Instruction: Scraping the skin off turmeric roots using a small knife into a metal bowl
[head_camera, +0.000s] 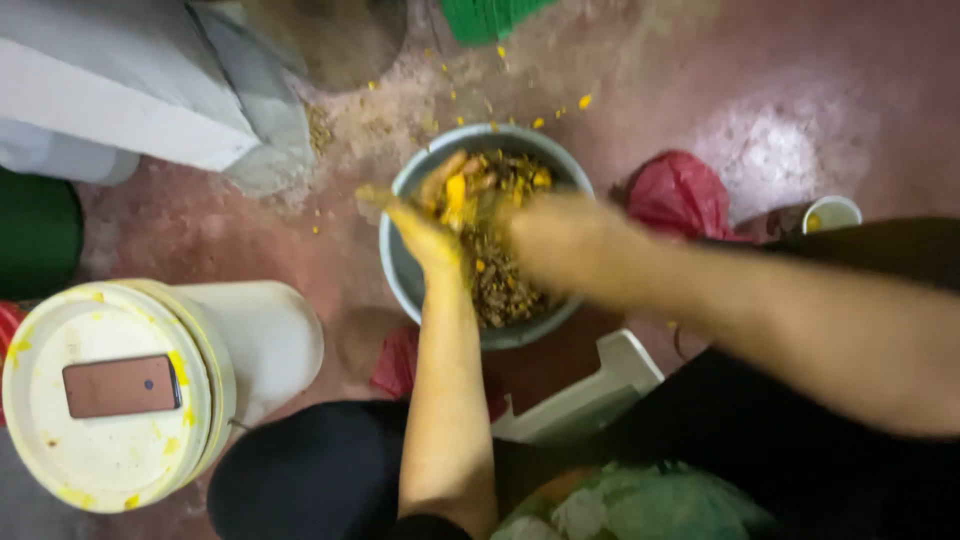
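Both hands are in the grey bowl (400, 270) on the red floor, mixing the brown and yellow mush (495, 270). The left hand (425, 230) lifts a yellow clump in loosely curled fingers, while the right hand (560, 235) is too blurry to tell its grip. Next, I think, the clump must be squeezed apart over the bowl so nothing spills.

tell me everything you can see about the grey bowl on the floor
The grey bowl is round, looks like plastic or metal, and stands upright on the reddish floor between the person's knees. It holds a brown, crumbly mix with yellow pieces. The left hand, smeared yellow, reaches into it; the blurred right hand lies over its right side. Yellow bits are scattered around its far rim.
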